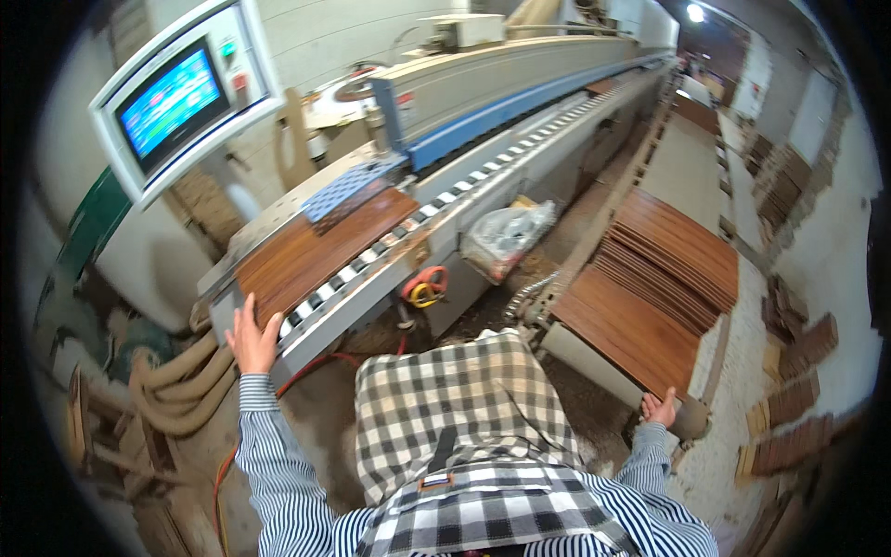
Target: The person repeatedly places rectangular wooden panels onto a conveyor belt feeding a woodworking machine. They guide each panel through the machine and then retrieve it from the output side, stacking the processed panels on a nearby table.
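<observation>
My left hand [255,342] has its fingers spread at the near end of a reddish-brown wooden board [311,258], which lies on the long machine's feed bed beside a strip of rollers [376,255] and partly beneath a perforated blue plate [345,190]. At the lower right, my right hand [658,409] grips the near corner of a wooden panel [617,330]. That panel lies at the front of an overlapping row of several similar panels [668,265] on a low conveyor.
A screen panel [172,102] stands upper left, above coiled hoses [172,395]. The machine [501,84] runs into the distance. A plastic bag [506,237] and coiled cables [422,288] are under its side. Stacked boards [789,436] line the right wall.
</observation>
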`<state>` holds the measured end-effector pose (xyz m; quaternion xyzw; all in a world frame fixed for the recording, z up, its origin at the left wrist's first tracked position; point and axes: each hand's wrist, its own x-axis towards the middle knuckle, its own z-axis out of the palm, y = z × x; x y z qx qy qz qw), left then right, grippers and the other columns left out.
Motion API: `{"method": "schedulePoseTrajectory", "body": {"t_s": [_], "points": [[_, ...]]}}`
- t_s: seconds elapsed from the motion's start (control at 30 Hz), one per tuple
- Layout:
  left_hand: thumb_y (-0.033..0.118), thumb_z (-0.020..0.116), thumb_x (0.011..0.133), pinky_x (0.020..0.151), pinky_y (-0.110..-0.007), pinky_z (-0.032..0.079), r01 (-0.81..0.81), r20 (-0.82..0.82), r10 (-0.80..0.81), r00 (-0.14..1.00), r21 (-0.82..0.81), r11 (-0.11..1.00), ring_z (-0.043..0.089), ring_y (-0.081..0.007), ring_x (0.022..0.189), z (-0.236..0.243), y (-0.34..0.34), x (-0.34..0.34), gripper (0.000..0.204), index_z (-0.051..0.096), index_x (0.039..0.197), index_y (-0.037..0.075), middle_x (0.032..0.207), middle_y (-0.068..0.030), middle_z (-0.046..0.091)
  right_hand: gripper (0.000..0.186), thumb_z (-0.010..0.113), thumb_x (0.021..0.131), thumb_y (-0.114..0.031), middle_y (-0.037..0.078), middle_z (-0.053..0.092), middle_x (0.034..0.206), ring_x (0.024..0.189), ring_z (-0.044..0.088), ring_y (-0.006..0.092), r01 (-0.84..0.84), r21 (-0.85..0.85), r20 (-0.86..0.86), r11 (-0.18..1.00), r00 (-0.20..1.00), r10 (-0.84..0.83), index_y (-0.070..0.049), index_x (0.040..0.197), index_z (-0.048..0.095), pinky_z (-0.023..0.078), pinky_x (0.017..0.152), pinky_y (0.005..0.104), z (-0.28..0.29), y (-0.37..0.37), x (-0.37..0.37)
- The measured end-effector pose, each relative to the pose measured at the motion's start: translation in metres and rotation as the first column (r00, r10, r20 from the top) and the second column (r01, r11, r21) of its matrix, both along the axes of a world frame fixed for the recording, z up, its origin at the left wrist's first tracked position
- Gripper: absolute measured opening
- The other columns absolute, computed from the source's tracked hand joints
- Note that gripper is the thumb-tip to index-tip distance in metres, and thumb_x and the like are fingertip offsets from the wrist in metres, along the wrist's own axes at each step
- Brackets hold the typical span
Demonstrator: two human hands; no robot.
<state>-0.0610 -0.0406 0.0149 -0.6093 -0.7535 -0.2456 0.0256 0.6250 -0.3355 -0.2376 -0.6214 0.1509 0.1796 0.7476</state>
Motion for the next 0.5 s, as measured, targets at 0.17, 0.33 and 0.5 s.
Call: {"method": "schedulePoseTrajectory", "body": {"t_s": [0.17, 0.33, 0.5], "points": [[0.044, 0.062, 0.081, 0.11, -0.055, 0.014, 0.045, -0.009, -0.045, 0.999, 0.013, 0.999, 0.036, -0.0327, 0.132, 0.001, 0.027, 0.038, 0.069, 0.04, 0.138, 0.013, 0.136, -0.0169, 0.048, 0.068, 0.064, 0.081, -0.055, 0.024, 0.065, 0.09, 0.072, 0.068, 0.0287, -0.016, 0.015, 0.02, 1.0, 1.0, 0.015, 0.001, 0.116, 0.049, 0.052, 0.052, 0.0306, 0.014, 0.003, -0.013], [0.043, 0.062, 0.083, 0.109, -0.055, 0.018, 0.114, 0.001, -0.114, 0.993, 0.047, 0.992, 0.037, -0.0315, 0.132, -0.005, 0.055, 0.077, 0.066, 0.041, 0.137, 0.012, 0.136, -0.0142, 0.048, 0.058, 0.063, 0.084, -0.049, 0.022, 0.066, 0.087, 0.067, 0.067, 0.0238, -0.002, 0.033, -0.009, 0.999, 1.0, 0.002, 0.0, 0.112, 0.049, 0.051, 0.05, 0.03, 0.027, 0.002, -0.018], [0.038, 0.058, 0.087, 0.11, -0.051, 0.019, 0.217, 0.035, -0.22, 0.975, 0.071, 0.974, 0.039, -0.0297, 0.131, -0.011, 0.064, 0.091, 0.065, 0.032, 0.142, 0.015, 0.137, -0.0139, 0.047, 0.046, 0.062, 0.087, -0.04, 0.018, 0.067, 0.083, 0.066, 0.067, 0.0215, -0.057, 0.128, -0.029, 0.99, 0.998, 0.061, -0.003, 0.112, 0.051, 0.054, 0.053, 0.03, 0.036, -0.006, -0.021]]}}
